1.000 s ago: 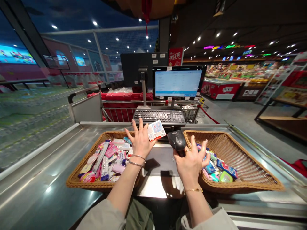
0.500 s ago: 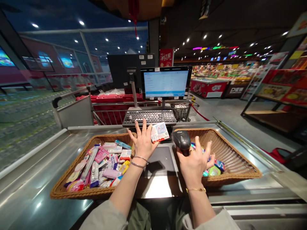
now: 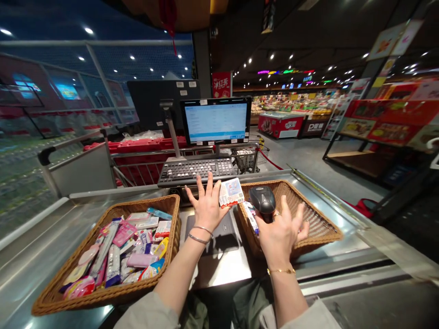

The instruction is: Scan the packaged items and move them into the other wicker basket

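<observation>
My left hand (image 3: 206,205) is raised over the steel checkout counter (image 3: 226,262), fingers spread, pinching a small white and red packet (image 3: 231,192) at its thumb side. My right hand (image 3: 281,233) grips the handle of a black barcode scanner (image 3: 262,199), whose head points toward the packet a short way to its left. The other fingers of that hand are splayed. A wicker basket (image 3: 103,292) on the left holds several colourful snack packets. A second wicker basket (image 3: 318,228) on the right lies partly behind my right hand, with one packet (image 3: 252,217) showing at its near left wall.
A keyboard (image 3: 197,170) and a lit till screen (image 3: 216,121) stand just beyond my hands. A shopping trolley (image 3: 144,160) with red crates is behind the counter. Shop shelves (image 3: 384,132) and an aisle floor lie to the right.
My head has turned to the right, so both baskets and the till shifted left in view. Both hands keep their pose, with packet and scanner staying close together.
</observation>
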The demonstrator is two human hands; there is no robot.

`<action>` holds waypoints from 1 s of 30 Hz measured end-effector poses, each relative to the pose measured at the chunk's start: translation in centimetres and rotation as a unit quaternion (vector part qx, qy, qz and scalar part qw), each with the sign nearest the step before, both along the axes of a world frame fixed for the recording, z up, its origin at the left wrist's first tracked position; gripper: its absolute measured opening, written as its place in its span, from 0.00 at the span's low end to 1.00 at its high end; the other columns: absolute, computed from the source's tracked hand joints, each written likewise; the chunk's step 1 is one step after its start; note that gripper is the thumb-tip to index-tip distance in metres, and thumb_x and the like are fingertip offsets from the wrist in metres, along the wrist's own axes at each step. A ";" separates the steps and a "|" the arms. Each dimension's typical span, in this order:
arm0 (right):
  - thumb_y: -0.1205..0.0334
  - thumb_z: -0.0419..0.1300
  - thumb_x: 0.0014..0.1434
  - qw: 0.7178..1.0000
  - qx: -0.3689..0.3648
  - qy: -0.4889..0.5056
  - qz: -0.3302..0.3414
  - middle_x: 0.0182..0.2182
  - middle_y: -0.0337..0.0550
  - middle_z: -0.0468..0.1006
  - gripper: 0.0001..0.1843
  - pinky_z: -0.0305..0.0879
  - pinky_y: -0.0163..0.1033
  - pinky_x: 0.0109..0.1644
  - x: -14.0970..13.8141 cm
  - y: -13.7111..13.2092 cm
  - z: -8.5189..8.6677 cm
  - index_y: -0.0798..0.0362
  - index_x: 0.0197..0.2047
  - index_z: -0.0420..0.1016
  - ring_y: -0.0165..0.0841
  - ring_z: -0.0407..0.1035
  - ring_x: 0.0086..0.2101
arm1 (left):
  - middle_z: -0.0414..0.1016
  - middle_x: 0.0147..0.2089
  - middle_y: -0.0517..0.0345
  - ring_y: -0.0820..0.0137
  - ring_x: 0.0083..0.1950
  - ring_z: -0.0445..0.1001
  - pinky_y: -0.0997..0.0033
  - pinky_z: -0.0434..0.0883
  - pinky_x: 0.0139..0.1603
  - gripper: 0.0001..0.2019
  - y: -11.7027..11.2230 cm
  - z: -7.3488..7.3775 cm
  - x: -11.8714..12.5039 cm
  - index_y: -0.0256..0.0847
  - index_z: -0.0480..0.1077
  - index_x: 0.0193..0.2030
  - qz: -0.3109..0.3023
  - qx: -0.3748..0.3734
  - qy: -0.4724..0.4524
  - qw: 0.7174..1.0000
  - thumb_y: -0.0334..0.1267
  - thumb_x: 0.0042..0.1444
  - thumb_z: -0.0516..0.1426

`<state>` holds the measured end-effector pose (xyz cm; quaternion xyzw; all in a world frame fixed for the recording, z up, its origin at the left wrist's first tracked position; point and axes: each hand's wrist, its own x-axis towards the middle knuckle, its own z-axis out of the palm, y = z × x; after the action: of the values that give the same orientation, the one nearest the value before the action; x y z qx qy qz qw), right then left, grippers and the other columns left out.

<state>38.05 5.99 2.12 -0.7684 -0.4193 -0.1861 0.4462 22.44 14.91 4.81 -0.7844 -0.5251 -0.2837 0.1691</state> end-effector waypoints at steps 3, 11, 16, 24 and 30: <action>0.50 0.60 0.54 1.000 -0.004 0.011 -0.007 0.62 0.51 0.67 0.15 0.36 0.66 0.63 0.9 -0.3 -0.1 0.53 0.33 0.79 0.55 0.42 0.66 | 0.40 0.75 0.51 0.45 0.75 0.28 0.28 0.24 0.66 0.41 0.1 0.0 1.1 0.45 0.58 0.68 -0.020 0.002 0.012 1.000 0.58 0.49 0.61; 0.51 0.60 0.53 0.999 -0.002 0.026 -0.042 0.61 0.51 0.68 0.14 0.37 0.65 0.64 3.2 -0.4 -0.6 0.54 0.31 0.79 0.54 0.43 0.67 | 0.39 0.75 0.53 0.45 0.75 0.28 0.27 0.25 0.66 0.40 0.8 -0.2 4.2 0.46 0.59 0.67 -0.071 -0.004 0.049 0.996 0.56 0.48 0.62; 0.53 0.60 0.51 0.997 0.001 0.035 -0.063 0.60 0.51 0.68 0.12 0.37 0.66 0.64 4.7 -0.2 -1.1 0.53 0.30 0.78 0.54 0.43 0.66 | 0.38 0.76 0.53 0.45 0.75 0.29 0.26 0.28 0.67 0.41 1.6 -0.5 6.1 0.46 0.59 0.67 -0.099 -0.015 0.071 0.993 0.53 0.46 0.64; 0.55 0.59 0.52 0.994 -0.015 0.057 -0.088 0.60 0.51 0.69 0.12 0.38 0.66 0.63 5.9 0.0 -1.2 0.54 0.31 0.79 0.53 0.45 0.66 | 0.41 0.76 0.53 0.45 0.75 0.30 0.25 0.32 0.66 0.39 3.4 -1.4 8.8 0.48 0.62 0.64 -0.133 -0.028 0.095 0.986 0.52 0.45 0.65; 0.52 0.59 0.51 0.993 -0.031 0.059 -0.102 0.60 0.49 0.70 0.14 0.40 0.63 0.62 6.7 0.3 -1.6 0.53 0.33 0.80 0.52 0.45 0.65 | 0.46 0.75 0.50 0.45 0.75 0.34 0.25 0.32 0.66 0.36 4.5 -2.7 10.6 0.48 0.66 0.60 -0.162 -0.046 0.118 0.979 0.54 0.43 0.66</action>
<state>44.71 6.28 0.55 -0.8301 -0.3177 -0.1717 0.4248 32.99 19.46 2.07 -0.8938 -0.3805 -0.1881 0.1451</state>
